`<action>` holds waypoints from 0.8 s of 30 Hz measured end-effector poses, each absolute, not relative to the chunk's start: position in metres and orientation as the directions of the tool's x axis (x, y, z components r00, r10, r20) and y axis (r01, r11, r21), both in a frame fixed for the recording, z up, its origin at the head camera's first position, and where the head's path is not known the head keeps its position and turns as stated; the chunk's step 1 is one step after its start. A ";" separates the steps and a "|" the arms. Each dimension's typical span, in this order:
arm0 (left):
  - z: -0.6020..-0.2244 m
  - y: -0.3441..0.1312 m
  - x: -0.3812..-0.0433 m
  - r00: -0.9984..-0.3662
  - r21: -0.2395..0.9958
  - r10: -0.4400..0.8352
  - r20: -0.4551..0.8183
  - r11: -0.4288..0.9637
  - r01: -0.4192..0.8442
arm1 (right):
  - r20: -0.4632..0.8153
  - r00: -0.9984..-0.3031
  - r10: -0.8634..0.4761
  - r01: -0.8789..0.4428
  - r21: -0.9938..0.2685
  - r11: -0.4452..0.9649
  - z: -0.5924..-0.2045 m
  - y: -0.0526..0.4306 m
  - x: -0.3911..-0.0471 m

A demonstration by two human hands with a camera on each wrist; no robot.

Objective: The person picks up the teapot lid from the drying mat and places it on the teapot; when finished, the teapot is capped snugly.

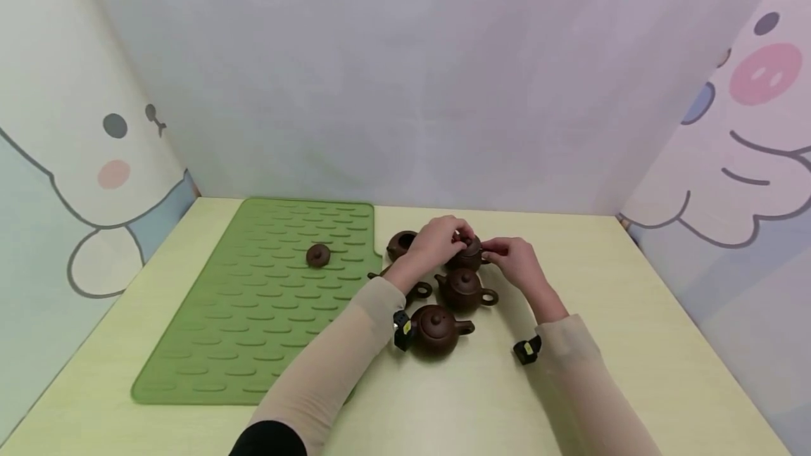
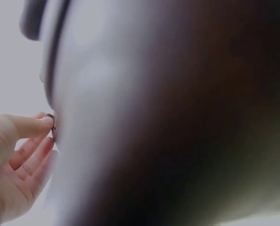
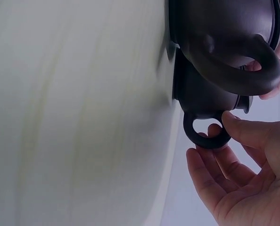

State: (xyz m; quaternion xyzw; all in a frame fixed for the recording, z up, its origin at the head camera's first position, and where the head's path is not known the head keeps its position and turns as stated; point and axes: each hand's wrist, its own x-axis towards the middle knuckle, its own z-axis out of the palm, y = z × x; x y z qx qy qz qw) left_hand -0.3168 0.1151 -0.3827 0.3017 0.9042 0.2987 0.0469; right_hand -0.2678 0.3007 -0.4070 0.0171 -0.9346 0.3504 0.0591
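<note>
Toward the back of the table, my right hand [image 1: 516, 261] pinches the looped handle [image 3: 207, 141] of a small dark brown teapot [image 1: 467, 257] between thumb and fingers. Over that teapot's top reaches my left hand [image 1: 437, 241], its thumb and fingertips pinching a small dark piece [image 2: 52, 123] at the lid. Whether the lid sits flat is hard to tell. To its left stands a teapot without a lid [image 1: 400, 245]. Another teapot [image 1: 462, 290], lidded, is just in front. A large blurred dark shape fills much of the left wrist view.
A green mat [image 1: 253, 315] with raised marks covers the table's left side, a round brown lid [image 1: 318, 255] lying on it. Nearer stands a lidded teapot [image 1: 434, 331]. One more teapot's handle [image 1: 423, 290] shows beside my left forearm. A pale wall [image 1: 405, 90] rises behind the table.
</note>
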 end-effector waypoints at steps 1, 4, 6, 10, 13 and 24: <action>-0.382 0.115 -0.316 -0.814 0.560 0.574 0.094 0.645 0.519 | 0.125 -0.992 0.008 -0.076 -0.652 0.754 -0.407 0.301 -0.268; -0.380 0.116 -0.314 -0.817 0.522 0.569 0.096 0.670 0.528 | 0.130 -0.991 0.012 -0.076 -0.657 0.750 -0.408 0.301 -0.269; -0.380 0.116 -0.313 -0.816 0.487 0.568 0.105 0.686 0.540 | 0.127 -0.992 0.018 -0.071 -0.658 0.750 -0.410 0.301 -0.268; -0.382 0.118 -0.311 -0.814 0.427 0.565 0.132 0.709 0.561 | 0.119 -0.993 0.022 -0.062 -0.660 0.748 -0.413 0.300 -0.268; -0.385 0.119 -0.310 -0.811 0.385 0.564 0.155 0.722 0.575 | 0.122 -0.992 0.018 -0.067 -0.659 0.749 -0.416 0.300 -0.268; -0.386 0.122 -0.311 -0.784 0.264 0.597 0.171 0.739 0.620 | 0.129 -0.991 0.028 -0.066 -0.669 0.740 -0.413 0.301 -0.268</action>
